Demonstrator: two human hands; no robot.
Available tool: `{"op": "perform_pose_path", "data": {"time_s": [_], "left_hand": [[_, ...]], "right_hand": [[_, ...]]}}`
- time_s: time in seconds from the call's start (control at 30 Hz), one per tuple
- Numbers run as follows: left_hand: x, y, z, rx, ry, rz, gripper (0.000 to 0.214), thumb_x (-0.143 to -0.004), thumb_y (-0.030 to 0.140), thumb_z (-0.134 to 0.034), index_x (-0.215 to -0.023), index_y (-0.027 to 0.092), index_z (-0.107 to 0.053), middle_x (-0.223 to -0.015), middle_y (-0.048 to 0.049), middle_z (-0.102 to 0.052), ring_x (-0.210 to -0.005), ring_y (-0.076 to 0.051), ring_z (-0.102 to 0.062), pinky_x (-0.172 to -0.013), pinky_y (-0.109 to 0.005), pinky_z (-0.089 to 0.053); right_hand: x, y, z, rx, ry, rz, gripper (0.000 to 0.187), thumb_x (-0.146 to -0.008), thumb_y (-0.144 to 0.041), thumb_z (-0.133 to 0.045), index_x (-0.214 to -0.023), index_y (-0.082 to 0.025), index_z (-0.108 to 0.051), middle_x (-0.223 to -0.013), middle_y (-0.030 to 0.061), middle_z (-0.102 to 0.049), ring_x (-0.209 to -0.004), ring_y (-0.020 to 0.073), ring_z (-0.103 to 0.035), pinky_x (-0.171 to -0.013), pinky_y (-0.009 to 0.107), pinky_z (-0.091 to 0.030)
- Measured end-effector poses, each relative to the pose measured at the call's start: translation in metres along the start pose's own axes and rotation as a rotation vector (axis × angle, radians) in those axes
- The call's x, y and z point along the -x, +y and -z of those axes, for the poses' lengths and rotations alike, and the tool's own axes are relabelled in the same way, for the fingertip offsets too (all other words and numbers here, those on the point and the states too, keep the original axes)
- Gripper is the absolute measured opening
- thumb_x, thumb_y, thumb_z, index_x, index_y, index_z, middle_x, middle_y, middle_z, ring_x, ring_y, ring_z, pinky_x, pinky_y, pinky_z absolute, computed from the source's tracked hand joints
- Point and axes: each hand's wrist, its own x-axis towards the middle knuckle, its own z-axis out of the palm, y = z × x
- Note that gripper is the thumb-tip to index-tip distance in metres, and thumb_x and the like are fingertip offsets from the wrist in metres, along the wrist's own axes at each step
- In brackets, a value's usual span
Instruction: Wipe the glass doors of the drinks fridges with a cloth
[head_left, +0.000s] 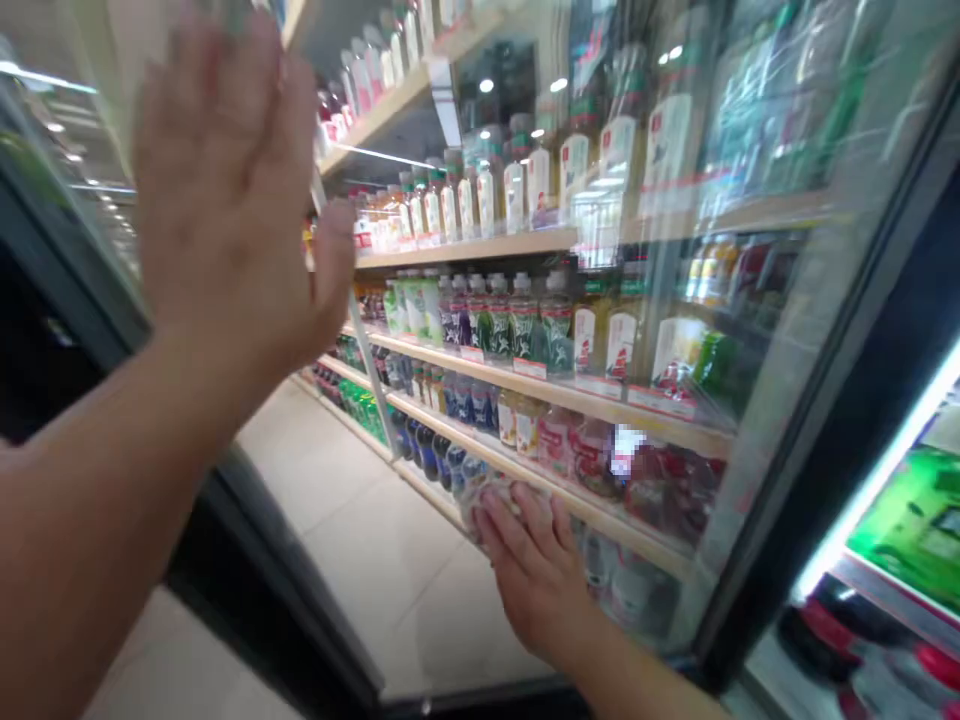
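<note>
- Glass pane (540,400) stands before both hands, bottles (525,310) showing in it.
- Right hand (529,575) appears low against it, fingers bent over something pale (474,492); whether pinching, cannot tell. A flatter palm should press evenly.
- Left hand (225,200): raised, flat, thumb spread; steadiness should help.
- Black frame (825,430) alongside: best ease off near it.

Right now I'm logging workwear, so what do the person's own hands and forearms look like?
The left hand and right hand are bare, without gloves. The left forearm and right forearm show no sleeve, watch or bracelet where visible. The left hand is blurred, so small details such as rings can't be made out there.
</note>
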Motion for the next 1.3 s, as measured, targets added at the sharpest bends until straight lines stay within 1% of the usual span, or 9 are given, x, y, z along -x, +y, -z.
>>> {"op": "perform_pose_path", "data": {"time_s": [0.07, 0.27, 0.37, 0.47, 0.53, 0.77, 0.97, 1.13, 1.3], "left_hand": [[-0.014, -0.003, 0.012, -0.016, -0.121, -0.083, 0.072, -0.101, 0.044, -0.024, -0.169, 0.021, -0.019, -0.173, 0.0150, -0.003, -0.162, -0.014, 0.005, -0.131, -0.024, 0.011], [-0.024, 0.013, 0.028, 0.315, -0.285, 0.049, 0.074, -0.098, 0.038, -0.039, -0.167, 0.014, -0.027, -0.173, 0.0091, -0.009, -0.163, -0.019, 0.003, -0.134, -0.034, 0.013], [-0.021, 0.017, 0.026, 0.412, -0.255, 0.050, 0.074, -0.099, 0.039, -0.036, -0.167, 0.014, -0.025, -0.173, 0.0088, -0.009, -0.163, -0.016, 0.006, -0.132, -0.033, 0.018], [-0.020, 0.015, 0.019, 0.495, -0.231, 0.041, 0.077, -0.097, 0.041, -0.039, -0.168, 0.018, -0.024, -0.172, 0.0130, -0.007, -0.162, -0.014, 0.007, -0.129, -0.028, 0.023], [-0.020, 0.012, 0.013, 0.571, -0.246, 0.047, 0.078, -0.094, 0.043, -0.041, -0.168, 0.026, -0.025, -0.170, 0.0202, -0.007, -0.162, -0.012, 0.007, -0.127, -0.023, 0.023], [-0.014, -0.002, -0.004, 0.661, -0.216, -0.014, 0.070, -0.097, 0.038, -0.034, -0.166, 0.027, -0.033, -0.169, 0.0201, -0.015, -0.163, -0.017, 0.002, -0.130, -0.025, 0.018], [-0.008, 0.000, -0.020, 0.443, -0.161, -0.007, 0.070, -0.100, 0.032, -0.038, -0.168, 0.023, -0.023, -0.173, 0.0092, -0.012, -0.163, -0.023, 0.000, -0.134, -0.047, 0.014], [0.001, 0.006, -0.025, 0.245, -0.091, 0.008, 0.065, -0.107, 0.031, -0.035, -0.168, 0.015, -0.022, -0.174, -0.0027, -0.016, -0.163, -0.026, -0.002, -0.135, -0.053, 0.005], [0.009, 0.010, -0.019, 0.139, -0.065, -0.018, 0.067, -0.108, 0.042, -0.042, -0.167, 0.016, -0.025, -0.174, -0.0068, -0.019, -0.163, -0.030, -0.005, -0.134, -0.056, -0.002]], "right_hand": [[0.000, -0.003, 0.005, 0.011, -0.027, 0.034, 0.049, -0.093, -0.016, -0.051, -0.136, -0.030, -0.069, -0.156, -0.0085, -0.048, -0.160, 0.0185, -0.026, -0.139, 0.044, -0.015], [-0.040, 0.007, 0.027, 0.157, -0.062, 0.077, 0.045, -0.097, -0.017, -0.049, -0.136, -0.028, -0.068, -0.152, -0.0037, -0.055, -0.153, 0.0197, -0.041, -0.133, 0.042, -0.032], [-0.087, 0.037, 0.036, 0.207, -0.037, 0.022, 0.049, -0.100, -0.022, -0.046, -0.147, -0.027, -0.059, -0.157, 0.0005, -0.049, -0.158, 0.0207, -0.031, -0.132, 0.046, -0.030], [-0.136, 0.082, 0.040, 0.255, 0.069, -0.119, 0.060, -0.100, -0.022, -0.037, -0.159, -0.011, -0.041, -0.167, 0.0126, -0.031, -0.163, 0.0271, -0.014, -0.130, 0.060, -0.023], [-0.155, 0.104, 0.041, 0.263, 0.200, -0.254, 0.064, -0.099, -0.024, -0.030, -0.159, -0.005, -0.039, -0.167, 0.0165, -0.029, -0.162, 0.0248, -0.016, -0.132, 0.054, -0.022], [-0.144, 0.104, 0.040, 0.264, -0.035, 0.014, 0.063, -0.103, -0.031, -0.037, -0.164, -0.014, -0.032, -0.169, 0.0124, -0.027, -0.163, 0.0274, -0.012, -0.132, 0.058, -0.022], [-0.171, 0.116, 0.027, 0.280, 0.296, -0.170, 0.066, -0.105, -0.027, -0.031, -0.169, -0.017, -0.017, -0.172, 0.0134, -0.015, -0.162, 0.0306, -0.012, -0.132, 0.062, -0.018], [-0.168, 0.070, 0.011, 0.253, 0.035, 0.061, 0.066, -0.104, -0.027, -0.042, -0.167, -0.028, -0.023, -0.168, 0.0024, -0.033, -0.162, 0.0241, -0.017, -0.132, 0.053, -0.025], [-0.183, 0.086, 0.024, 0.274, 0.284, -0.264, 0.059, -0.105, -0.027, -0.037, -0.163, -0.019, -0.035, -0.167, 0.0090, -0.032, -0.158, 0.0301, -0.025, -0.127, 0.056, -0.030]]}}
